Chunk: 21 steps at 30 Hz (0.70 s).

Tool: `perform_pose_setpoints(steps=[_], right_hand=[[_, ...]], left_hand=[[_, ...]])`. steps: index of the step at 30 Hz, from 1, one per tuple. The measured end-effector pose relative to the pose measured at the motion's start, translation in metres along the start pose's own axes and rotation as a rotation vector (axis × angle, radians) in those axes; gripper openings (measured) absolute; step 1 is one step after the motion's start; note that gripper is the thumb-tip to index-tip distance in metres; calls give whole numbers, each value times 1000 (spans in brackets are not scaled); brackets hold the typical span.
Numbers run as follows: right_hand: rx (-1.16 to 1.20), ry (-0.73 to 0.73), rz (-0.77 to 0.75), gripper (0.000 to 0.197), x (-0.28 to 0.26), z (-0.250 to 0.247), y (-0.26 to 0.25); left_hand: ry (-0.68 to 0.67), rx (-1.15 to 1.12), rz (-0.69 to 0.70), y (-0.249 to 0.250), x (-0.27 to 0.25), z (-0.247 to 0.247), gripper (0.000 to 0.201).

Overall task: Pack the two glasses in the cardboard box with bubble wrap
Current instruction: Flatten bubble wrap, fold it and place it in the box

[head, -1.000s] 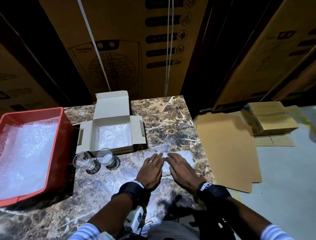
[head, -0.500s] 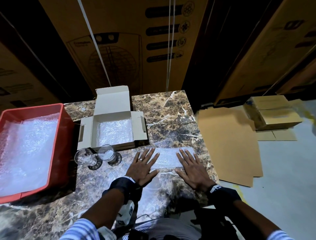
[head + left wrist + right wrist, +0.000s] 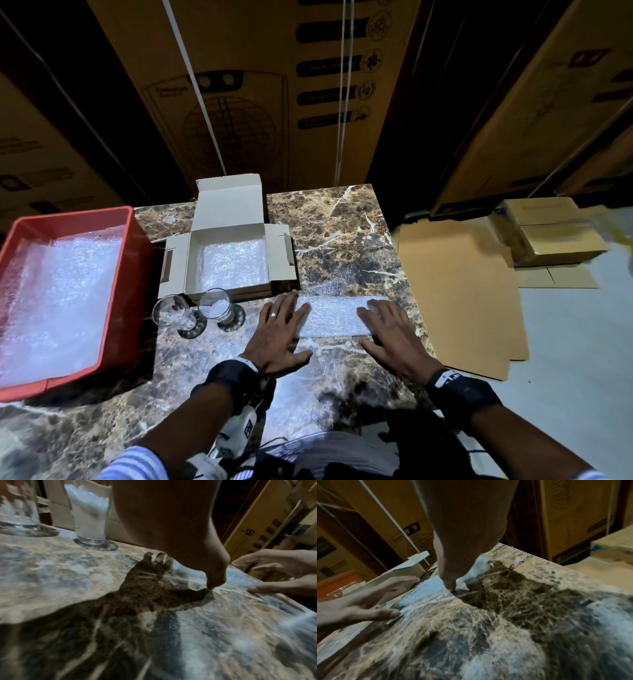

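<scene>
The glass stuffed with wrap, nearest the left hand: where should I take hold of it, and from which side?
Grip the glass around its straight wall above the flared foot, coming from the right with the left hand. It stands upright, the other glass crowds its left and the box stands behind it.

Brown marble tabletop, tall printed cartons behind (dim light), flat cardboard sheet on grey floor at right.
</scene>
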State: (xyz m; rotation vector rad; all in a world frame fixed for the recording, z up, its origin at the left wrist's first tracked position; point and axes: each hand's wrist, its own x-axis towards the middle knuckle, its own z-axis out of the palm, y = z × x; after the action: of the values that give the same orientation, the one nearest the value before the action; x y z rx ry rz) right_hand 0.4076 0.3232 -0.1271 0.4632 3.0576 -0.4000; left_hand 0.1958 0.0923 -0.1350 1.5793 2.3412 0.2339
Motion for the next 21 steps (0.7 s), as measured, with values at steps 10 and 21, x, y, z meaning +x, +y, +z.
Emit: perform_pose_setpoints(steps=[10,21], right_hand=[[-8,-17,-120,30,23,6,-6],[194,-124,-56,33,15,-7,5]], left_hand=[[32,84,174,42,36,2,54],[96,-143,95,18,41,-10,32]])
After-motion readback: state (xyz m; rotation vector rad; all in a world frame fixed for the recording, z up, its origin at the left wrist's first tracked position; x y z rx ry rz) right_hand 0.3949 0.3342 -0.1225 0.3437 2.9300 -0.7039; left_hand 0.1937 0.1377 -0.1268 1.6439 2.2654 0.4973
